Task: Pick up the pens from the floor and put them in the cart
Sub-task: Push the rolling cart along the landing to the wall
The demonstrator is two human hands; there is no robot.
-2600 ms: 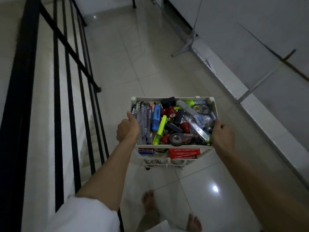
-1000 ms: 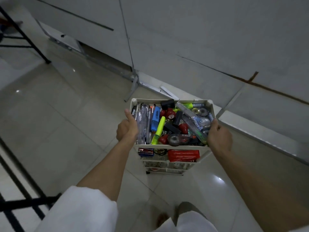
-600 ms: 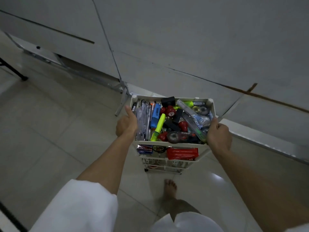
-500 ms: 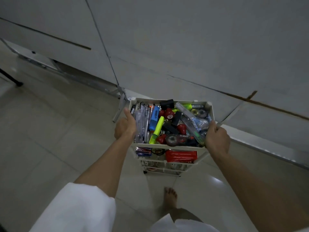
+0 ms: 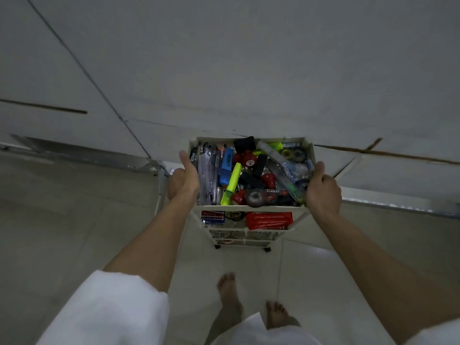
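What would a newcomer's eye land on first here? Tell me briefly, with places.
The white cart in the middle, its top tray heaped with bright stationery: a yellow highlighter, a blue marker and clear pens on its left side. The left hand and right hand grip the tray's two sides, and bare feet stand on the glossy floor below.

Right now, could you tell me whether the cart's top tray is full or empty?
Full. The top tray is crowded with clear pens, a yellow highlighter, a blue marker and tape rolls heaped to its rim.
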